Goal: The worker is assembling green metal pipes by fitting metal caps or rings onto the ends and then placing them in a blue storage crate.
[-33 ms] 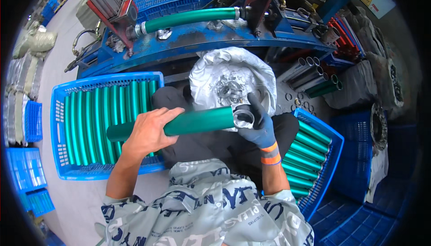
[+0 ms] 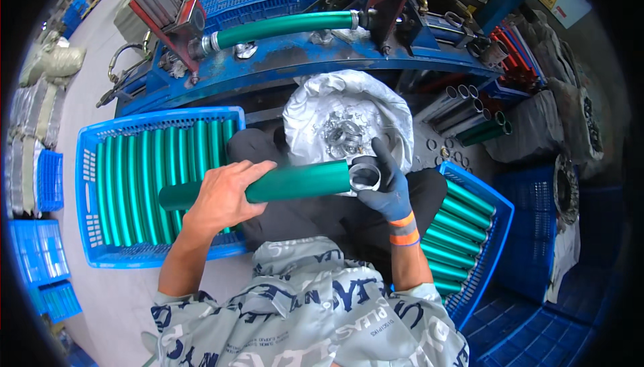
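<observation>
Left hand (image 2: 225,196), bare, is wrapped round the middle of the green tube (image 2: 295,182), held level over the lap; gloved right hand (image 2: 386,186) pinches a metal ring (image 2: 365,176) at the tube's right end. Risk as judged: the ring may cock on the mouth or slip from the glove, since the one-handed grip lets the tube turn

A blue crate (image 2: 87,186) on the left holds green tubes (image 2: 144,179) lying side by side. A second blue crate (image 2: 493,233) on the right also holds green tubes. Ahead stands a blue machine (image 2: 302,58) with one green tube (image 2: 282,26) clamped across it. Grey pipes (image 2: 463,109) lie to its right. Small blue crates (image 2: 37,260) are stacked at far left.
</observation>
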{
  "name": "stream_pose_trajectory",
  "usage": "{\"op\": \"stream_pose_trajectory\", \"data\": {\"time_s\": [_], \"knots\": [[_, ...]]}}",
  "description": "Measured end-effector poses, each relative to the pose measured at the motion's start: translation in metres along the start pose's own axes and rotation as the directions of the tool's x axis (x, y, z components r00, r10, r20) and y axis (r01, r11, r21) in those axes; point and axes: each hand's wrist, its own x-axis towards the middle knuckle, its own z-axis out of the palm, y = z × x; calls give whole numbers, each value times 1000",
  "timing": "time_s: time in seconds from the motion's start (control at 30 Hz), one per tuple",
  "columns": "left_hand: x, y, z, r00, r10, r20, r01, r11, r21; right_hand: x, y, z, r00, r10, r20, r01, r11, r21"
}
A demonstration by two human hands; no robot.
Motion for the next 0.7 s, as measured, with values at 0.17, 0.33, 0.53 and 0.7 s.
{"op": "stream_pose_trajectory", "data": {"time_s": [0.17,0.33,0.53,0.7], "knots": [[0,-3,1,1000,-4,17,4,999,33,1,0,2,996,82,-32,-77,987,139],[-2,-4,3,1000,0,23,-1,999,40,7,-4,-3,996,78,40,-77,997,-22],[-1,-5,7,998,-7,59,5,999,35,9,-11,20,985,124,119,-116,991,-73],[-3,-9,10,998,-15,55,14,1000,21,6,17,18,994,74,81,-84,988,129]]}}
